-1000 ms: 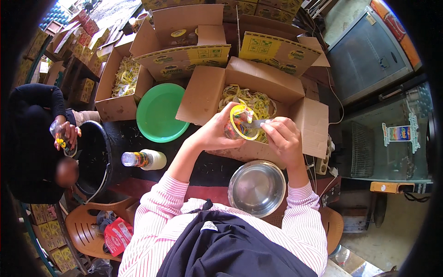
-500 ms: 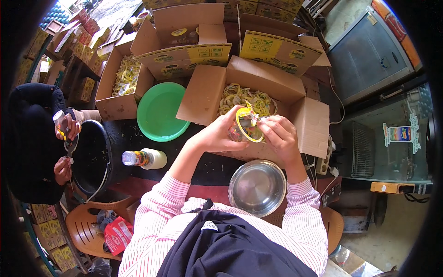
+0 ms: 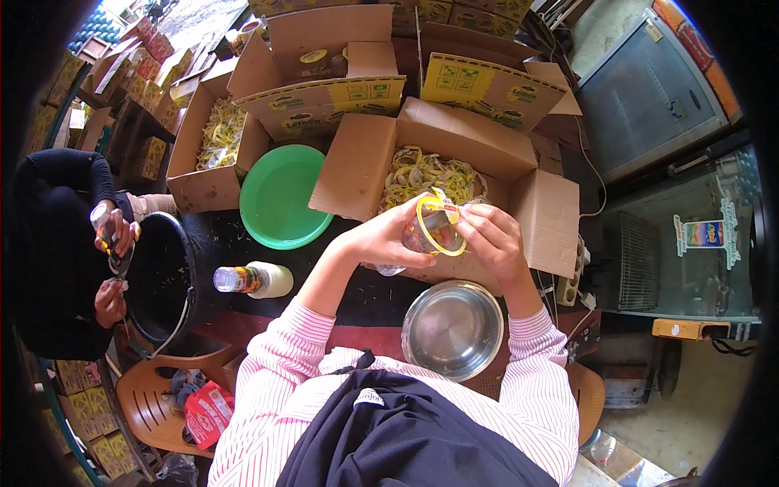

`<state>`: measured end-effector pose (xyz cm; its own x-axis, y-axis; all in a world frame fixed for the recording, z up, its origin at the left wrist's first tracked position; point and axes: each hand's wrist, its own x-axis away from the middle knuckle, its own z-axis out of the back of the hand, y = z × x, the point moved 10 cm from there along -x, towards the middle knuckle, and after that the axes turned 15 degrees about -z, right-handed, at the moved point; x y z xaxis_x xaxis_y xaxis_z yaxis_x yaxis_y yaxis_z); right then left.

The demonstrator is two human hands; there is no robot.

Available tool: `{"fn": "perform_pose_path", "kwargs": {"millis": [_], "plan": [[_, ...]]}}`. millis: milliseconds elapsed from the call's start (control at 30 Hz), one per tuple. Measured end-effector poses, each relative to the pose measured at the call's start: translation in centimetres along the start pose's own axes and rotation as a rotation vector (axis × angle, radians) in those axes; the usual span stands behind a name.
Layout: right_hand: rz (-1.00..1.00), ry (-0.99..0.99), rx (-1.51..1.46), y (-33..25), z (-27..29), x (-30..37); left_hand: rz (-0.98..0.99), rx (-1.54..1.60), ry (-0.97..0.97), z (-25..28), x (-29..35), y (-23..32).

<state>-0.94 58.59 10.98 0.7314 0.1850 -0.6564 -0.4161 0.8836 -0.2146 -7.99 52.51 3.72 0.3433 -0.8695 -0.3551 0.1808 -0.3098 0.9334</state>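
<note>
1. holding a small clear plastic jar (image 3: 428,235) with a yellow rim band over the open carton (image 3: 454,174), the left hand (image 3: 388,239) is curling its fingers around the body while the right hand (image 3: 491,237) is pinching at the band.
2. judging it light, slick and easily dented; gripping the body low seems safest.
3. comparing with half a second ago, the jar is sitting tilted more sideways, hands closer together.

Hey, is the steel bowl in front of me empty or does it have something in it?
Empty: the steel bowl shows only bare shiny metal inside.
</note>
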Motion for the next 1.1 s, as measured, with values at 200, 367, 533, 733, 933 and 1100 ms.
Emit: {"fn": "perform_pose_path", "kwargs": {"millis": [200, 367, 533, 733, 933, 1100], "plan": [[0.005, 0.044, -0.033, 0.3, 0.0, 0.0, 0.2, 0.363, -0.12, -2.2, 0.5, -1.5], [-0.06, 0.064, 0.001, 1.3, 0.0, -0.2, 0.155, 0.24, 0.056, -0.5, -0.2, -1.4], [-0.145, 0.141, -0.016, 2.3, 0.5, -0.2, -0.057, 0.12, 0.121, 0.7, -0.8, -0.5], [-0.164, 0.134, -0.033, 2.7, 0.1, -0.3, -0.079, -0.267, 0.2, 1.4, -0.2, -0.5], [-0.163, 0.129, -0.055, 2.9, -0.3, 0.0, -0.026, -0.274, 0.243, 1.0, -0.5, -1.0], [-0.134, 0.124, -0.09, 2.7, -0.4, 0.3, -0.074, -0.138, 0.162, 0.2, -0.9, -1.0]]}}
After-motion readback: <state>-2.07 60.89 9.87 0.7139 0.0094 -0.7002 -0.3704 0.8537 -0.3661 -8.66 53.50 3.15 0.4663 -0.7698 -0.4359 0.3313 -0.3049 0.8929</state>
